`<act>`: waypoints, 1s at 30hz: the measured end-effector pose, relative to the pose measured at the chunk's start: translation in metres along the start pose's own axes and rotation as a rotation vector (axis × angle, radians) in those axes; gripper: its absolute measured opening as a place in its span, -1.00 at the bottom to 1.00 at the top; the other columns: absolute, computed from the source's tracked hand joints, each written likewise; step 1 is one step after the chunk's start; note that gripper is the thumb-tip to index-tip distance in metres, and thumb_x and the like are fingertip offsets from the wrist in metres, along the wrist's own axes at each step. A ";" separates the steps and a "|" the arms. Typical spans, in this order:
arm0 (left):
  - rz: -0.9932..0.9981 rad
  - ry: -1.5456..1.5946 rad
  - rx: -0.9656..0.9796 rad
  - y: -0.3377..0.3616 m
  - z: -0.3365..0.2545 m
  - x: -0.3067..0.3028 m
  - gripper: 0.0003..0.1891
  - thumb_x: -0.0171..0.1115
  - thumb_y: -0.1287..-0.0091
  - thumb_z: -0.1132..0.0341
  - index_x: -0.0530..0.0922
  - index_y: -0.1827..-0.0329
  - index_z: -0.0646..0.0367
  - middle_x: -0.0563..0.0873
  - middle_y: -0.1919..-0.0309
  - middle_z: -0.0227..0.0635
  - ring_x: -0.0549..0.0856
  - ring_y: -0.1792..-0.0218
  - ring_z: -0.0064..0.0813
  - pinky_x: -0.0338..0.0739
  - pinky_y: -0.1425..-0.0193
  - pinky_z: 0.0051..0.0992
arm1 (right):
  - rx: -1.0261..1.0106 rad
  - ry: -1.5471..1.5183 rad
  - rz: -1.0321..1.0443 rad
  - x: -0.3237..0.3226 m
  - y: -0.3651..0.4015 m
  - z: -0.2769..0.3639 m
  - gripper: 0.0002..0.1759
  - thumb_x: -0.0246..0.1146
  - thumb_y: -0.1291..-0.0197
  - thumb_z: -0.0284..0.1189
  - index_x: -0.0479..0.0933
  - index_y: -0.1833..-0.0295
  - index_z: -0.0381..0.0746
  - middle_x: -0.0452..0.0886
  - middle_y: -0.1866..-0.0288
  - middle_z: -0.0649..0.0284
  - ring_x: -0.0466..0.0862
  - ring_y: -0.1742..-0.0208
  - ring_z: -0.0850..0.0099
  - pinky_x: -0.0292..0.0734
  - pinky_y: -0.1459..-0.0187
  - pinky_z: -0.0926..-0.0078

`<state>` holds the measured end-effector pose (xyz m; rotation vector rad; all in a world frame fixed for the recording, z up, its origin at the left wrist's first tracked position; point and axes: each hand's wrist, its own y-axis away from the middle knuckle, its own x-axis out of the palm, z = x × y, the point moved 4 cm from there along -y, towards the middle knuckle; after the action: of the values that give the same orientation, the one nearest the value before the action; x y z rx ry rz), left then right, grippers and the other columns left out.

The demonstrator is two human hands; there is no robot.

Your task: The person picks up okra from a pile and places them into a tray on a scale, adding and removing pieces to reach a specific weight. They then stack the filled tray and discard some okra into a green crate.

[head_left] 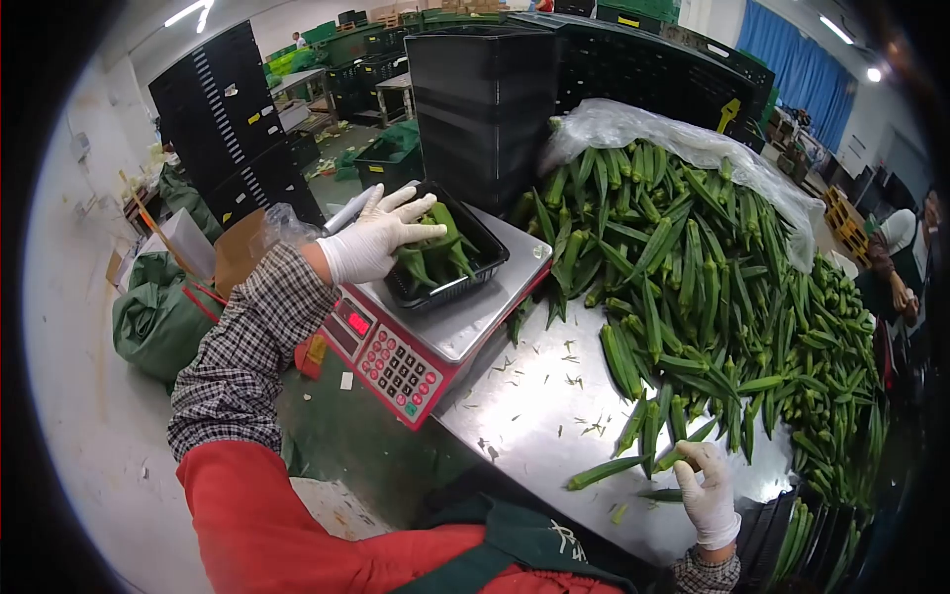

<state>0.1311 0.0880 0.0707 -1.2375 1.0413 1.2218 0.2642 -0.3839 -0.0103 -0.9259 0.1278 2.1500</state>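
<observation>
My left hand (381, 238), in a white glove, reaches over a black plastic tray (450, 289) with its fingers spread across the okra pods (445, 238) inside. The tray stands on the metal plate of a red scale (396, 361), whose display glows red. A silver-grey bar (348, 210) shows beside the left hand. Near the table's front edge, my gloved right hand (709, 495) has thumb and fingers curled around an okra pod (670, 460). Another loose pod (604, 473) lies just left of it.
A large heap of okra (683, 267) covers the right side of the metal table (524, 396), partly under clear plastic (673, 124). A tall stack of black trays (482, 109) rises behind the scale. More trays (792, 535) sit at lower right. A person (901, 257) stands at far right.
</observation>
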 end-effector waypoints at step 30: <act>-0.018 0.033 -0.017 -0.011 -0.025 -0.017 -0.53 0.37 -0.07 0.21 0.61 -0.10 0.04 0.59 0.07 -0.22 0.64 0.07 -0.22 0.55 0.02 -0.35 | 0.111 0.036 0.013 0.008 0.011 0.007 -0.74 0.23 -0.11 -0.57 0.57 0.05 -0.39 0.60 0.21 0.15 0.58 0.23 0.41 0.46 0.14 0.53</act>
<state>0.1421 0.0624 0.0867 -1.2817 1.0431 1.2025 0.2497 -0.3839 -0.0127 -0.9021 0.2693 2.1152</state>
